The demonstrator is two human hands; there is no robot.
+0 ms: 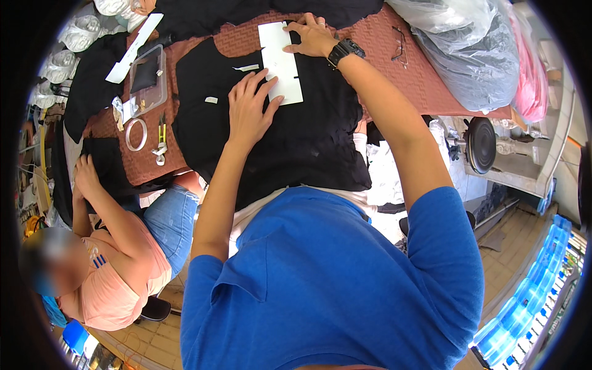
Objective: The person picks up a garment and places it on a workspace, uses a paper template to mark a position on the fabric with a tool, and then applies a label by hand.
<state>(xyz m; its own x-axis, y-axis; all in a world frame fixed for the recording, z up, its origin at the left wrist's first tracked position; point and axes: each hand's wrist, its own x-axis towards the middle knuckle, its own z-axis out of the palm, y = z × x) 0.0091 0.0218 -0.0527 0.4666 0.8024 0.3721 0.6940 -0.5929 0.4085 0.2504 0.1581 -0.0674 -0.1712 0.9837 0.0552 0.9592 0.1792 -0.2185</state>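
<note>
A white rectangular card template (282,71) with small dark notches lies flat on black fabric (283,148). My left hand (250,108) rests with its fingers spread, fingertips on the fabric and at the template's left and lower edge. At the template's far end, my right hand (314,38) presses down with thumb and fingers apart; a black watch (346,52) is on that wrist. Small white paper pieces (211,100) lie on the fabric to the left of the template.
Left of the fabric lie a clear plastic box (161,89), a tape roll (136,134), yellow-handled snips (161,131) and a long white template (134,52). Glasses (401,48) and filled plastic bags (465,52) are at right. A co-worker (117,259) sits at left handling black fabric.
</note>
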